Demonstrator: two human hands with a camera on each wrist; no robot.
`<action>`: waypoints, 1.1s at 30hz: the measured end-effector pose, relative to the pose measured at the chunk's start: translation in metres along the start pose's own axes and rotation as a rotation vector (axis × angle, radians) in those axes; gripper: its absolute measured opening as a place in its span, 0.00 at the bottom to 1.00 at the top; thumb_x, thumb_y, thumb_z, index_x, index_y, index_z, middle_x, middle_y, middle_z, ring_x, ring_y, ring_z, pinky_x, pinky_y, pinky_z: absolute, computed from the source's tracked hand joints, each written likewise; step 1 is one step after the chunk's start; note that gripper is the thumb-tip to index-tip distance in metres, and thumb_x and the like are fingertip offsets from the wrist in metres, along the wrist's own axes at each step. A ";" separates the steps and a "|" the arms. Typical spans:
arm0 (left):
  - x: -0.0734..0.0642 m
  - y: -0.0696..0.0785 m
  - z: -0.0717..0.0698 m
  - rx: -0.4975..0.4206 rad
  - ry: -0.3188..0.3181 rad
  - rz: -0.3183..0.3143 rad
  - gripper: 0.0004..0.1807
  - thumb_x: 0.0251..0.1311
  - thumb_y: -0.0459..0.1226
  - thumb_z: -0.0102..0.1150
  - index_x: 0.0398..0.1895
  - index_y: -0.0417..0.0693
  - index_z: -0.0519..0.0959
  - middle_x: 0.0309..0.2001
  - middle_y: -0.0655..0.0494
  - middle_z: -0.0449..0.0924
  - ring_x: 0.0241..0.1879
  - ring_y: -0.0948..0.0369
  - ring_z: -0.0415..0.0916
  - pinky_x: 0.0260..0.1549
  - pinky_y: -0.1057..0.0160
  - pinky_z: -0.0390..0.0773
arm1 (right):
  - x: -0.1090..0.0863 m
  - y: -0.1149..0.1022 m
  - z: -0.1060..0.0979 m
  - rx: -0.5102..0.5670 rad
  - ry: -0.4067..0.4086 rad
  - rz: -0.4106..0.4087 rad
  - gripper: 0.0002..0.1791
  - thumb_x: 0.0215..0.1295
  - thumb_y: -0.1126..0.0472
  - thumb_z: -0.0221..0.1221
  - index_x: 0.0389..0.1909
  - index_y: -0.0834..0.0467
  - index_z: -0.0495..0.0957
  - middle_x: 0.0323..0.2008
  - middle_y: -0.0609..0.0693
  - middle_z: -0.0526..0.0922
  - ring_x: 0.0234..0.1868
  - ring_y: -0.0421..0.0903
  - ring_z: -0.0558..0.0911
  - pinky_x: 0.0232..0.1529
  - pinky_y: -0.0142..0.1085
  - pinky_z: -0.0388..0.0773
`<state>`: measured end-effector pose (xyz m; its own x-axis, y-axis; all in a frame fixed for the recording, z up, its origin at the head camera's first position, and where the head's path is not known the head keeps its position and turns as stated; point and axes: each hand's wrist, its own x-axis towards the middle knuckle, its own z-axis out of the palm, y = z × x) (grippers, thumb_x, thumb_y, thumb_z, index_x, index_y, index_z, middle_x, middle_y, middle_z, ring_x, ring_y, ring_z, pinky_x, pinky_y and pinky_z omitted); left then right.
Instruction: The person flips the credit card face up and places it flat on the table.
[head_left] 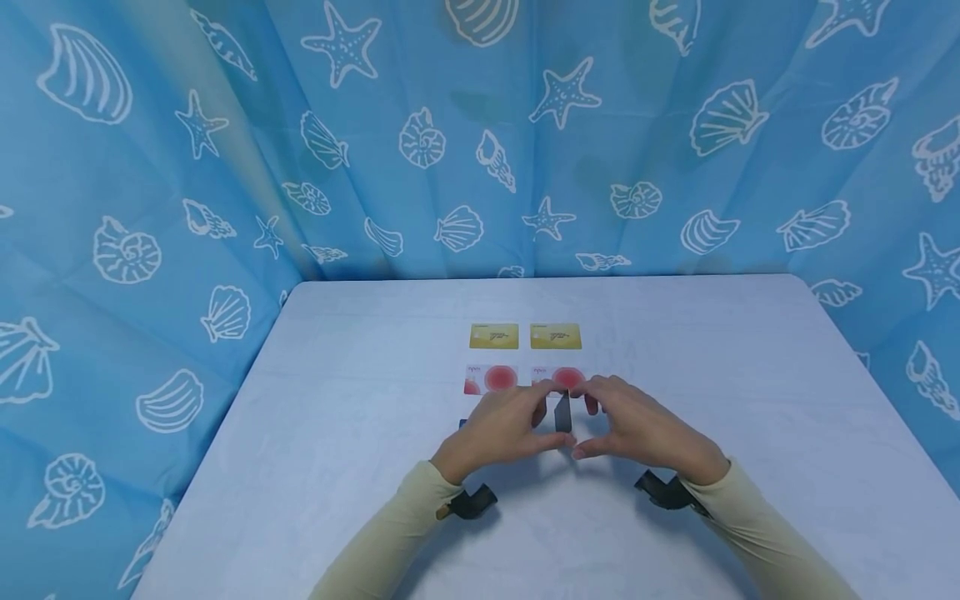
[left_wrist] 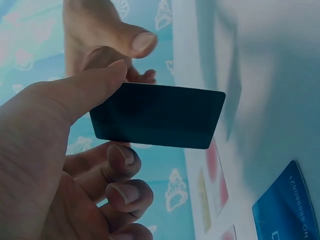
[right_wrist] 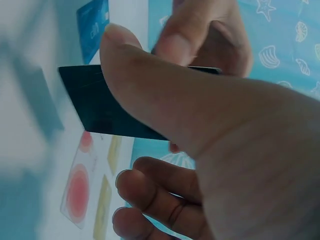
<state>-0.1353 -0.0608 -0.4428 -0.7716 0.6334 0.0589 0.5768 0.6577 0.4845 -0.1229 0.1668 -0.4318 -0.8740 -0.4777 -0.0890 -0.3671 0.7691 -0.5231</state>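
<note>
A dark, nearly black card [left_wrist: 160, 117] stands on edge above the table, seen also in the head view as a narrow dark card [head_left: 563, 414]. My left hand [head_left: 506, 423] pinches it by two opposite edges, thumb on one and index finger on the other. My right hand [head_left: 648, 425] is close beside the card, its thumb and fingers spread apart and curved. In the right wrist view its thumb [right_wrist: 145, 85] passes in front of the card; whether a fingertip touches it, I cannot tell.
Two gold cards [head_left: 494, 337] [head_left: 556, 337] lie side by side on the white table [head_left: 337, 400]. Nearer are two white cards with red circles [head_left: 491, 379] [head_left: 561, 377], one partly covered by the hands. A blue card [left_wrist: 285, 205] lies beside the left hand. A shell-patterned curtain [head_left: 405, 192] hangs behind.
</note>
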 end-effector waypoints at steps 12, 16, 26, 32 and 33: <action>0.000 -0.002 -0.001 -0.002 0.025 0.013 0.32 0.59 0.59 0.71 0.62 0.58 0.74 0.24 0.64 0.70 0.19 0.69 0.64 0.18 0.73 0.63 | 0.008 0.004 0.016 0.031 -0.005 0.004 0.40 0.46 0.47 0.82 0.59 0.55 0.75 0.39 0.48 0.78 0.43 0.46 0.74 0.39 0.34 0.74; 0.000 -0.001 -0.002 -0.009 0.020 0.019 0.32 0.59 0.58 0.71 0.62 0.58 0.74 0.25 0.64 0.71 0.20 0.69 0.65 0.19 0.73 0.65 | 0.009 0.005 0.020 0.023 0.014 -0.031 0.40 0.45 0.48 0.82 0.58 0.54 0.75 0.37 0.47 0.77 0.41 0.45 0.74 0.38 0.33 0.72; 0.001 -0.002 -0.002 -0.023 0.038 0.051 0.33 0.59 0.58 0.71 0.63 0.55 0.76 0.27 0.62 0.74 0.22 0.70 0.66 0.20 0.74 0.65 | 0.010 0.007 0.027 0.024 0.039 -0.059 0.40 0.47 0.48 0.81 0.59 0.57 0.73 0.37 0.46 0.76 0.39 0.43 0.74 0.37 0.31 0.72; 0.001 -0.001 -0.003 -0.018 0.031 0.055 0.33 0.59 0.59 0.71 0.63 0.54 0.76 0.28 0.61 0.77 0.23 0.70 0.67 0.21 0.75 0.66 | 0.011 0.007 0.028 0.002 0.048 -0.058 0.33 0.50 0.49 0.80 0.51 0.57 0.74 0.36 0.45 0.76 0.37 0.41 0.72 0.36 0.31 0.72; 0.001 -0.001 -0.003 -0.016 0.031 0.056 0.33 0.59 0.59 0.70 0.63 0.54 0.76 0.28 0.62 0.77 0.23 0.70 0.67 0.21 0.75 0.66 | 0.010 0.006 0.028 -0.003 0.052 -0.060 0.33 0.51 0.49 0.80 0.52 0.57 0.74 0.36 0.45 0.76 0.37 0.41 0.72 0.36 0.31 0.72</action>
<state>-0.1372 -0.0620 -0.4404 -0.7464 0.6558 0.1133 0.6152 0.6149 0.4934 -0.1254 0.1547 -0.4601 -0.8656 -0.5006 -0.0136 -0.4204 0.7410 -0.5236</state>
